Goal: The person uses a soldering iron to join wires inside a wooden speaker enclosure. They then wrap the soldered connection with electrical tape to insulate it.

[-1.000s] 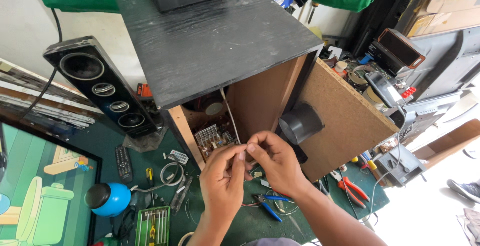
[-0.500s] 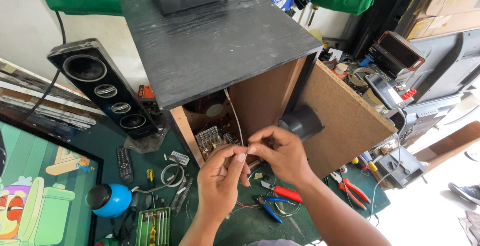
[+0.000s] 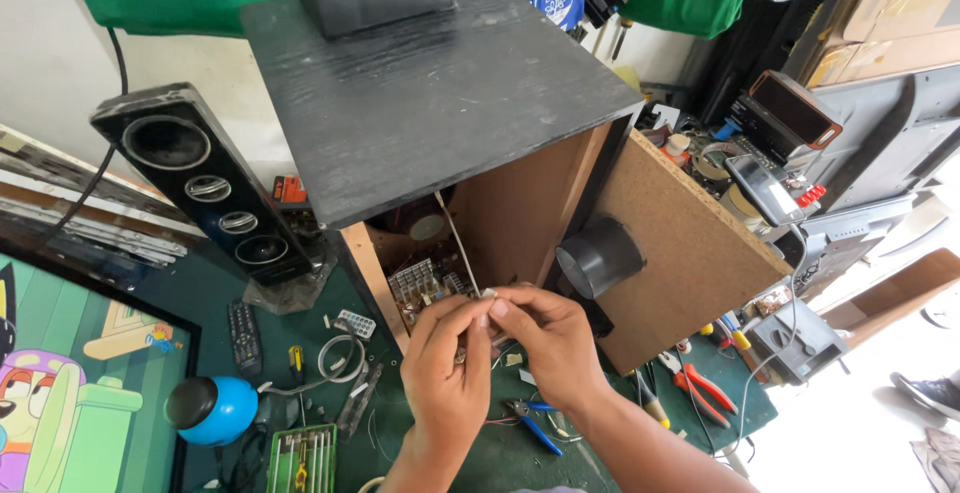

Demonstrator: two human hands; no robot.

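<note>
My left hand [image 3: 445, 373] and my right hand [image 3: 550, 338] meet in front of the open back of a large black speaker cabinet [image 3: 440, 83]. Both pinch the end of a thin white wire [image 3: 458, 238] that runs up into the cabinet. Fingertips touch at about the middle of the opening. Inside the cabinet sits a circuit board [image 3: 425, 283] with a finned heat sink and a round speaker magnet [image 3: 425, 223] behind it. The cabinet's chipboard back panel [image 3: 680, 243] hangs open to the right, with a black port tube [image 3: 600, 258] on it.
A tall black tower speaker [image 3: 205, 188] leans at the left. On the green mat lie a blue round speaker [image 3: 210, 408], a remote [image 3: 243, 338], a screwdriver set [image 3: 300, 458], blue-handled cutters [image 3: 530, 423] and red-handled pliers [image 3: 700, 383]. A screen [image 3: 70, 383] shows a cartoon at lower left.
Both hands have risen slightly toward the cabinet opening, still pinching the wire. The picture on the screen has changed.
</note>
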